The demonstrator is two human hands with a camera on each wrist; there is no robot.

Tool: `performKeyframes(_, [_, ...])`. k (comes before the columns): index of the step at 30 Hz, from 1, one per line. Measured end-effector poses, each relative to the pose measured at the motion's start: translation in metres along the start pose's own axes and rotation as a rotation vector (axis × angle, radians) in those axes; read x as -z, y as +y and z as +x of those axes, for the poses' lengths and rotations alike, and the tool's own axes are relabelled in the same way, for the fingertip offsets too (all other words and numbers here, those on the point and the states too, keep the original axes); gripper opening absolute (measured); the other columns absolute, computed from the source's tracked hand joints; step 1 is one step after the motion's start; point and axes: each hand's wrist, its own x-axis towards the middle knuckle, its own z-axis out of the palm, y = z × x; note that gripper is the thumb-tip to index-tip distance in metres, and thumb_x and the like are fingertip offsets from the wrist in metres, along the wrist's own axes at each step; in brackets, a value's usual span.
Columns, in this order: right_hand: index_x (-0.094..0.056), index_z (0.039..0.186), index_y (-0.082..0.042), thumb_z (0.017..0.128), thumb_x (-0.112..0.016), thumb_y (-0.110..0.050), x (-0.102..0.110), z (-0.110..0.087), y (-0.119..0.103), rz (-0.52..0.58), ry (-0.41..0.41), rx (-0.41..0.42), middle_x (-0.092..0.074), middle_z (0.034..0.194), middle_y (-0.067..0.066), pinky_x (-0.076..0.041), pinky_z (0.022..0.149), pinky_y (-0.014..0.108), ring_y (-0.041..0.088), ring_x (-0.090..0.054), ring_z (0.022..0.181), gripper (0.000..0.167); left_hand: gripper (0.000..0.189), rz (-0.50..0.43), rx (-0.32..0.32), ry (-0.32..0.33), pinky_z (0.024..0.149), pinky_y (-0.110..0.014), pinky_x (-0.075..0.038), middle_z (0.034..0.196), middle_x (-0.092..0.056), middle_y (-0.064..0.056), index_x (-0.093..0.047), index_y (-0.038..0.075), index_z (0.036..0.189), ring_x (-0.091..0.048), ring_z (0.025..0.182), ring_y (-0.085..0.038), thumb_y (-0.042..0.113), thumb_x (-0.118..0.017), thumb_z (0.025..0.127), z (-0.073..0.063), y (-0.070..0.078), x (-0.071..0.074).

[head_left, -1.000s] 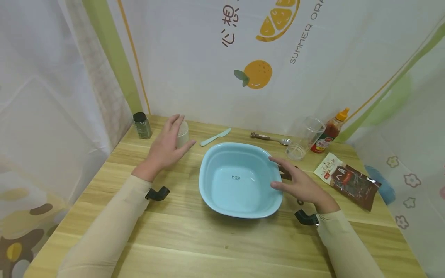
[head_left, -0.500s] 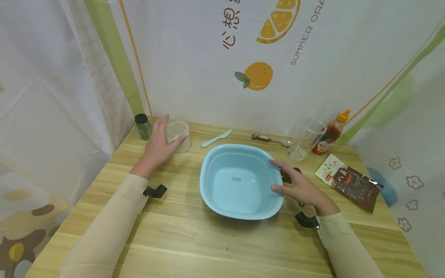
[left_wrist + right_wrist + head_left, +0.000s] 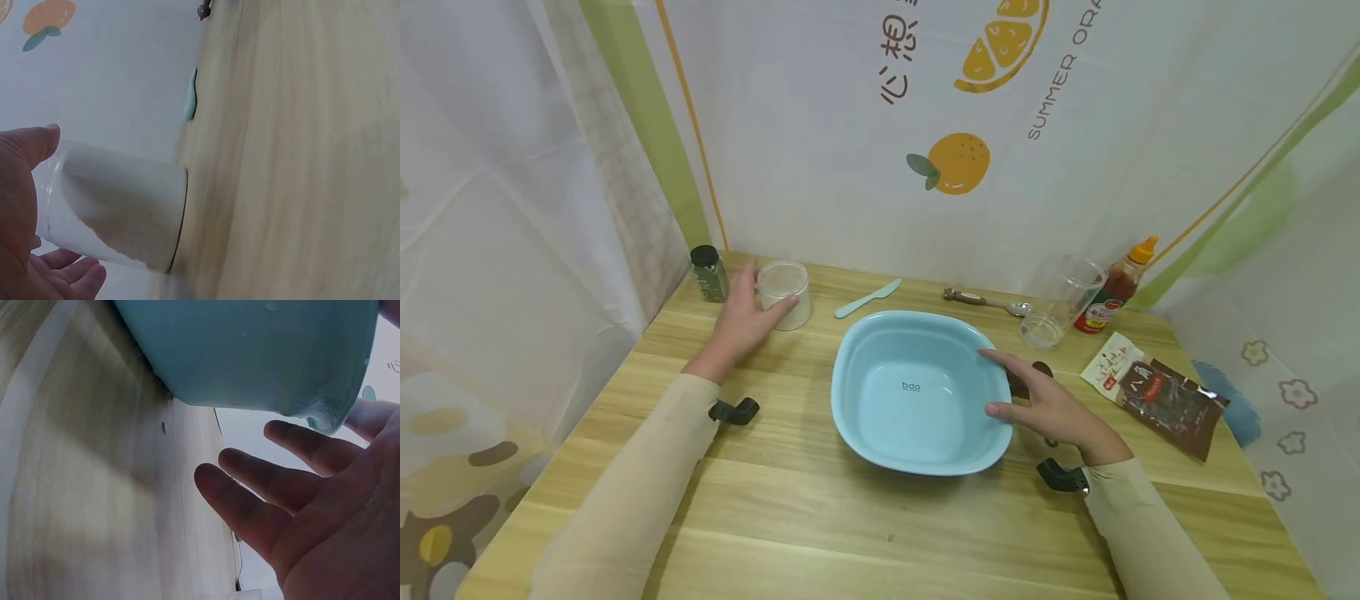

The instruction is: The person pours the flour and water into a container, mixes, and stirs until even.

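Now, table (image 3: 760, 517): carries everything below.
Basin (image 3: 925, 421): the right hand (image 3: 1048, 408) spreads a loose grip at its rim.
Left hand (image 3: 740, 321): lowered from above the canister (image 3: 122, 203); grip half-spread, curved round it.
Canister: upright on the table, now enclosed, unlifted.

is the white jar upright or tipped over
Upright: in the head view the white jar has its top facing up, and the left wrist view shows its base on the table.
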Motion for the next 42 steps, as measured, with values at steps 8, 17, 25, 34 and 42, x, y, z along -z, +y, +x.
performKeyframes(8, [-0.041,0.172,-0.018,0.103,-0.083,-0.023,-0.001,0.000,0.002,-0.007,0.002,-0.011,-0.037,0.175,0.020,-0.051,0.114,0.067,0.047,-0.051,0.150,0.080,0.110,-0.042,0.011,-0.008,0.129,-0.069,-0.033,0.170,-0.034,-0.034,-0.011,0.000,0.176,-0.039,0.156,-0.052,0.043,-0.080,0.102,0.004,-0.014,-0.006])
performKeyframes(17, [-0.044,0.170,-0.018,0.102,-0.085,-0.023,0.000,0.000,0.002,-0.011,0.008,-0.017,-0.040,0.174,0.020,-0.056,0.111,0.051,0.046,-0.052,0.149,0.079,0.101,-0.088,0.019,-0.007,0.126,-0.068,-0.038,0.158,-0.049,-0.029,-0.028,0.000,0.171,-0.050,0.145,-0.048,0.041,-0.086,0.098,0.012,-0.020,-0.013])
performKeyframes(25, [-0.043,0.171,-0.018,0.102,-0.084,-0.022,0.000,0.000,0.002,0.009,0.002,-0.017,-0.040,0.174,0.020,-0.056,0.110,0.038,0.046,-0.054,0.148,0.080,0.102,-0.116,0.052,-0.030,0.127,-0.065,-0.038,0.158,-0.052,-0.025,-0.032,0.002,0.169,-0.051,0.146,-0.044,0.036,-0.092,0.093,0.014,-0.020,-0.013])
performKeyframes(34, [-0.044,0.170,-0.018,0.102,-0.084,-0.022,0.000,0.001,0.001,0.003,0.002,-0.013,-0.040,0.173,0.020,-0.058,0.109,0.045,0.046,-0.055,0.146,0.079,0.104,-0.119,0.051,-0.074,0.128,-0.064,-0.037,0.158,-0.051,-0.027,-0.031,-0.003,0.167,-0.049,0.147,-0.046,0.027,-0.095,0.091,0.018,-0.026,-0.012])
performKeyframes(42, [-0.044,0.171,-0.018,0.103,-0.084,-0.023,0.001,0.001,0.001,0.000,0.001,-0.027,-0.037,0.175,0.020,-0.053,0.112,0.062,0.047,-0.051,0.150,0.079,0.103,-0.124,0.054,-0.069,0.129,-0.062,-0.037,0.158,-0.051,-0.026,-0.033,-0.001,0.168,-0.050,0.148,-0.044,0.026,-0.095,0.090,0.020,-0.029,-0.014])
